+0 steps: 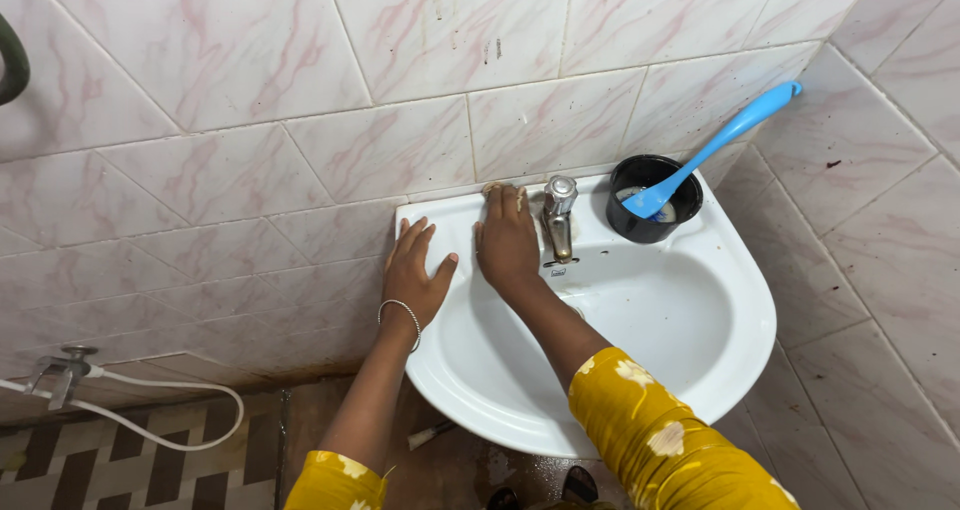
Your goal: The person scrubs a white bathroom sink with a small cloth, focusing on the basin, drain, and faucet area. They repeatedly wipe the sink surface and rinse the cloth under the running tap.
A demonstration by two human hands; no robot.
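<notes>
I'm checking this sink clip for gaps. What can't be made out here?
All in the head view:
- Thing under the right hand: mostly covered by the fingers; only a tan edge shows.
- Contents of the black cup: hidden by the blue brush.
- Drain of the sink: hidden behind the right arm.
- Dark curved thing, top left: cut off.

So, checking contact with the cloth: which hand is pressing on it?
The right hand, by the tap; the bangled left hand lies flat on bare rim.

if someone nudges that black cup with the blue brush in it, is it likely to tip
Probably tippy: the black cup sits on the narrow sink rim, and the long blue brush leans far out past it. It looks like light plastic, and likely slides easily on glazed ceramic.
</notes>
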